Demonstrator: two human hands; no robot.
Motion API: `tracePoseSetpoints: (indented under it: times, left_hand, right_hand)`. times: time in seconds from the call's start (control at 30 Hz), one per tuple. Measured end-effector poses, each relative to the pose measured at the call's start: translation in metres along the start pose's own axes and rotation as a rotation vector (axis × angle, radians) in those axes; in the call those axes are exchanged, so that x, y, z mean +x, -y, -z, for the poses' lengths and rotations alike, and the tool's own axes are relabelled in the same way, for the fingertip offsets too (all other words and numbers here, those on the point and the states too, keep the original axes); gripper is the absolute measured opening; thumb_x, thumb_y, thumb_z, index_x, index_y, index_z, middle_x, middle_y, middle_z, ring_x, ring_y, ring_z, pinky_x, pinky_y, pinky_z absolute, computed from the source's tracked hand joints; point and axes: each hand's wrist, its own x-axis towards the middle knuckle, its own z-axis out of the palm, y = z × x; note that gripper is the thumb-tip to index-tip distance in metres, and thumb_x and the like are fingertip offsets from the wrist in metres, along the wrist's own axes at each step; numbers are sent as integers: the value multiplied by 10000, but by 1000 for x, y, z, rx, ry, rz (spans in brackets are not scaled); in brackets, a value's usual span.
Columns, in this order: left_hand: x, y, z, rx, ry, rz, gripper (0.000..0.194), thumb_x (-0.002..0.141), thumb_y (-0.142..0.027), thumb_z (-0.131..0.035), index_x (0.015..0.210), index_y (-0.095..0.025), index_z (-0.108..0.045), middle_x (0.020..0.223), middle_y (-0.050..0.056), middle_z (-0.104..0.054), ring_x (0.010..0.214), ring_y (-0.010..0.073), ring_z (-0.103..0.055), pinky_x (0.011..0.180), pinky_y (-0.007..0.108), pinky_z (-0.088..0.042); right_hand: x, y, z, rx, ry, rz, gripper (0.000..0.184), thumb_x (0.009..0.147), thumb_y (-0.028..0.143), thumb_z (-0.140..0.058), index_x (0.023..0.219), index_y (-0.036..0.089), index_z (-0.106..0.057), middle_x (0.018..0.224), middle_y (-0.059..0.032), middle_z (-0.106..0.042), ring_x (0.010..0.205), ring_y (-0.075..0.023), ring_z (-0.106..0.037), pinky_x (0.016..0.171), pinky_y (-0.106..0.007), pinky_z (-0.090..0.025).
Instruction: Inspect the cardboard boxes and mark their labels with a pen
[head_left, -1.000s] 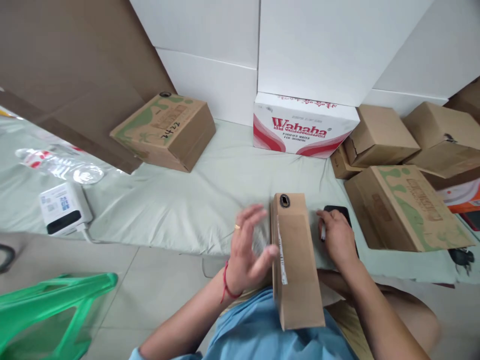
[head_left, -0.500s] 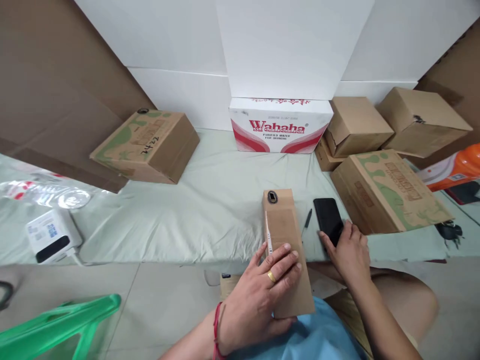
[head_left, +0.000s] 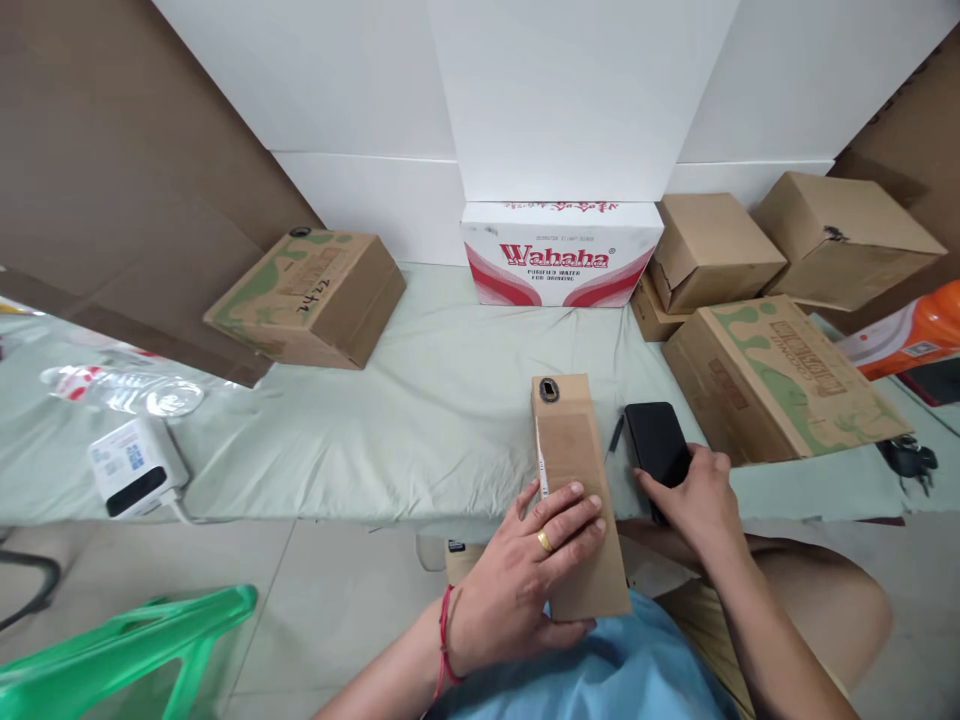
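A narrow brown cardboard box lies partly over the table's front edge, its near end by my blue shirt. My left hand grips that box, fingers across its top and thumb at the near end. A dark oval mark sits at the box's far end, and a white strip shows along its left side. To the right, my right hand holds a black smartphone between thumb and fingers at its near end. Between box and phone lies a dark pen, partly hidden beside the phone.
A white Wahaha carton stands at the back. A green-printed box and several plain boxes crowd the right; another printed box is at left. A plastic bottle, white device and green stool are further left.
My right hand has closed around the phone's near end, and the phone has tilted and shifted slightly. My left hand stays on the box. The view has moved a little.
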Motion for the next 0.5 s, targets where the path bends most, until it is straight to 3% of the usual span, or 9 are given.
tracePoseSetpoints:
  times: [0.13,0.23,0.37,0.5]
  left_hand:
    - [6,1,4,10,7,-18,972,852,-528,-879,1668,-196,-470,1671,180,-577,1629,432,-428,1350,647,-308]
    - [11,0,7,39,18,-30,922,883,-508,-856,1656,-174,-480,1672,192,-567,1631,441,-409,1335,661,-327]
    - [11,-1,4,5,-43,-37,764,912,-511,-813,1563,-182,-588,1540,188,-671,1537,443,-513,1324,680,-343]
    - [5,-2,-4,-49,-101,-12,646,909,-458,-823,1490,-227,-661,1425,140,-746,1422,402,-622,1281,603,-446]
  right_hand:
    - [-25,33,23,286,-239,255,744,796,674,-781,1299,162,-586,1255,-207,-626,1116,-378,-688,942,-508,-599]
    - [-42,73,42,433,-326,435,642,824,611,-780,1272,210,-553,1200,-148,-626,1106,-345,-684,919,-504,-627]
    - [-58,115,46,485,-331,538,621,821,475,-789,1306,215,-503,1211,-136,-596,1048,-327,-694,805,-493,-665]
    - [-69,135,36,468,-286,558,689,823,417,-814,1372,205,-455,1274,-160,-573,1035,-328,-706,781,-504,-683]
